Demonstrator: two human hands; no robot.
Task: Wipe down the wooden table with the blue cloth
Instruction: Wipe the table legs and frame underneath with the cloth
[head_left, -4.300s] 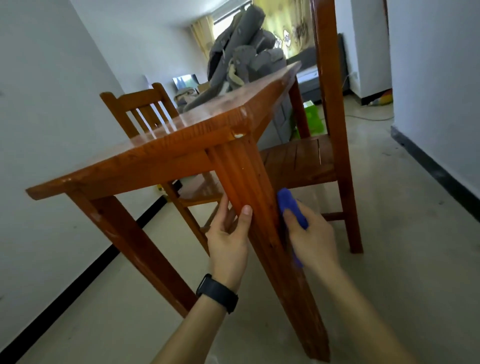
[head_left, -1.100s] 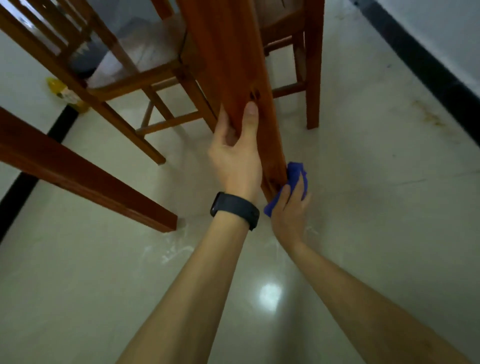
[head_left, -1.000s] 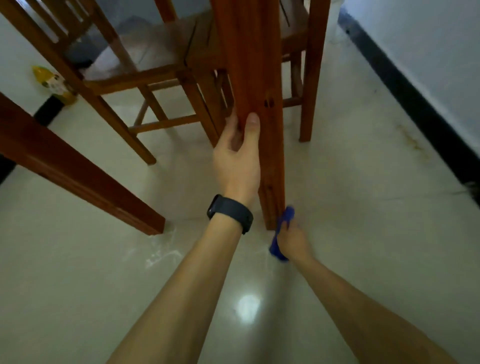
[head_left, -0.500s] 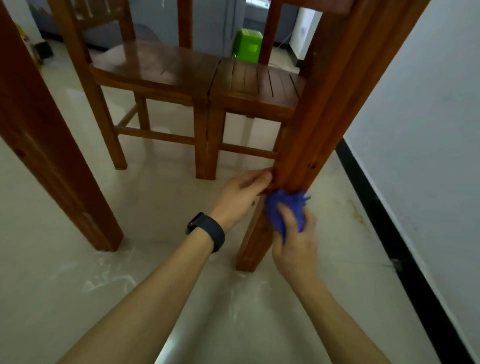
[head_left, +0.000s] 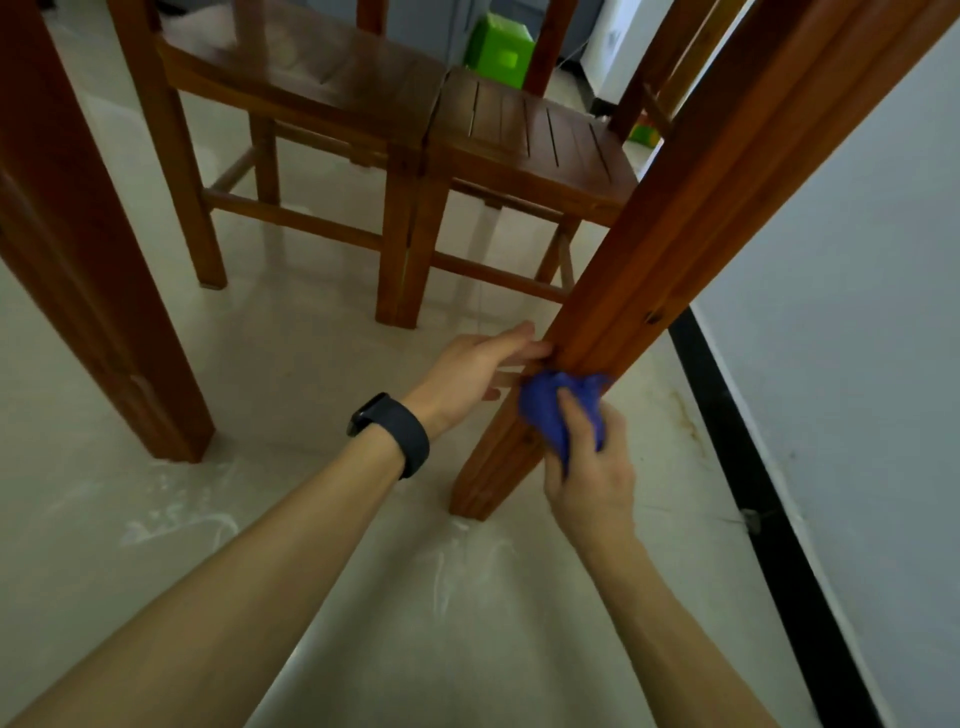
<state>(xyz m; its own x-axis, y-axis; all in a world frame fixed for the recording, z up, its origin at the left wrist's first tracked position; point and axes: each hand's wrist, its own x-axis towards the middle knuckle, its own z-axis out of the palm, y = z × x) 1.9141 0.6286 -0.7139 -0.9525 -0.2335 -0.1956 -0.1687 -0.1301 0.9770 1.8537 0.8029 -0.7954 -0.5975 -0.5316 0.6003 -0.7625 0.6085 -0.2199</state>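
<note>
Cloth is the thing to watch: the blue cloth (head_left: 558, 410) is bunched up in your right hand (head_left: 592, 483) and pressed on the near table leg (head_left: 675, 234), a little way up from its foot. A second ago the cloth was right down at the foot of what looks like the same leg, next to the floor, so you have started to rub back up. Your thumb lies on top of the cloth and your other fingers curl round it; their tips are hidden. Your left hand (head_left: 467, 374), the one with the black watch (head_left: 395, 431), has come lower too. Before, it held the leg higher up with the thumb pointing up. Now its fingers are mostly straight and close together, and their tips touch the left side of the leg just above the cloth. I think this means the low part of this leg is nearly clean and the way up is what is left. The other table leg (head_left: 78, 234) stands well apart on your left, and I cannot tell if it has been wiped. The table top is not in view. Two wooden chairs (head_left: 519, 140) stand behind the leg, with a green box (head_left: 496, 49) past them. The pale floor (head_left: 311, 364) shows white smears (head_left: 171, 519) near both legs, so take care not to drag the cloth through them.
</note>
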